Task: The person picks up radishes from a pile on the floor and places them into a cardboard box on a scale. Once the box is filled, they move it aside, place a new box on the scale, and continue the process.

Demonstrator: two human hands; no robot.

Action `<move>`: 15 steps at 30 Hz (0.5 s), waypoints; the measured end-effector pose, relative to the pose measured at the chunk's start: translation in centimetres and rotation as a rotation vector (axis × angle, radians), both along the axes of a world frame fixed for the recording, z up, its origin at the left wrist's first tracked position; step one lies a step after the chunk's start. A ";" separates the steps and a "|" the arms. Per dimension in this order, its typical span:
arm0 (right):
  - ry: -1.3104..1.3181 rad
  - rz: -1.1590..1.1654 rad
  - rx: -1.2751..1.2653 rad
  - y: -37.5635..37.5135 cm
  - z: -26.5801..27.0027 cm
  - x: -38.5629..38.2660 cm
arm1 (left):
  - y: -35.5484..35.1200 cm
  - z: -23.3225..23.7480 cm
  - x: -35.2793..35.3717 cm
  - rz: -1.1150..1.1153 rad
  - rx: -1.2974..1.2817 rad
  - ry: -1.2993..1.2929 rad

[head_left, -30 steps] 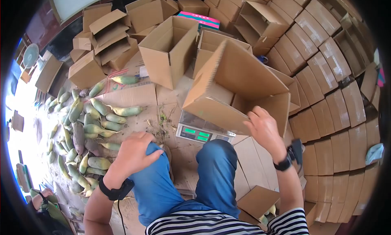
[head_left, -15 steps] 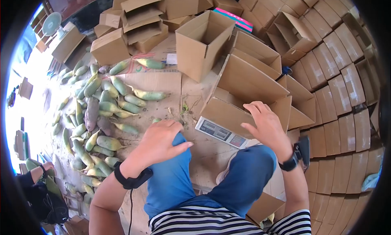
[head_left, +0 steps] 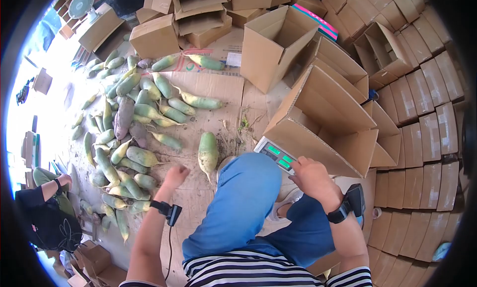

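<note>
Just left of my knee, my left hand [head_left: 176,176] is closed over the cardboard floor with nothing visible in it. A single green radish [head_left: 207,152] lies right of it, its pointed end toward me. Across to the right, my right hand [head_left: 309,176] has its fingers bent at the panel of a scale [head_left: 278,156] with lit green displays; whether it grips anything is hidden. An open cardboard box [head_left: 318,119] sits on the scale. Many green radishes [head_left: 141,156] are heaped on the left, with a purplish one [head_left: 123,118] among them.
Open boxes [head_left: 276,46] stand ahead, near a pink-striped box [head_left: 315,21]. Stacked cartons [head_left: 437,133] line the right side. Another person [head_left: 48,212] sits at the far left, a hand [head_left: 64,180] resting near a knee. A fan [head_left: 82,4] stands at the upper left.
My left hand has moved off my knee toward the left and closed. My right hand has come down from the box to the scale panel. The scale displays now glow green, and the single radish is exposed.
</note>
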State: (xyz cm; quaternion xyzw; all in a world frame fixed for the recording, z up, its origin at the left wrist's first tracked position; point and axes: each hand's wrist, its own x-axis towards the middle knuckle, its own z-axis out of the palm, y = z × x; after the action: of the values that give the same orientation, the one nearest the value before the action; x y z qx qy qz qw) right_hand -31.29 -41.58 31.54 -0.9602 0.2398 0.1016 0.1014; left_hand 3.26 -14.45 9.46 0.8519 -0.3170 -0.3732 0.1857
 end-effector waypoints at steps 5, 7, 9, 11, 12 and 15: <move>0.092 -0.019 0.017 0.2 -0.5 0.6 | -2.2 -7.7 -4.2 0.190 0.043 -0.064; -0.012 0.041 0.035 0.1 -0.6 0.6 | -4.5 -7.9 -5.1 0.198 0.007 -0.181; 0.015 0.026 0.041 0.1 -1.0 0.4 | -6.7 -8.2 -5.2 0.193 0.079 -0.166; 0.046 0.004 0.049 -0.1 -1.2 0.4 | -8.5 -8.7 -5.5 0.209 0.073 -0.161; 0.034 0.015 0.069 -0.1 -0.8 0.5 | -9.4 -8.7 -5.7 0.231 0.066 -0.160; 0.028 0.022 0.102 -0.3 -0.4 0.7 | -11.3 -8.4 -6.3 0.345 0.150 -0.115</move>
State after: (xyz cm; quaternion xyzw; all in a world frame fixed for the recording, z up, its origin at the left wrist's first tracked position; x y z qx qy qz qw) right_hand -30.63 -41.86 31.14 -0.9547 0.2253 0.1284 0.1458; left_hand -3.03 -25.80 1.02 0.9250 -0.1479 -0.3089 0.1646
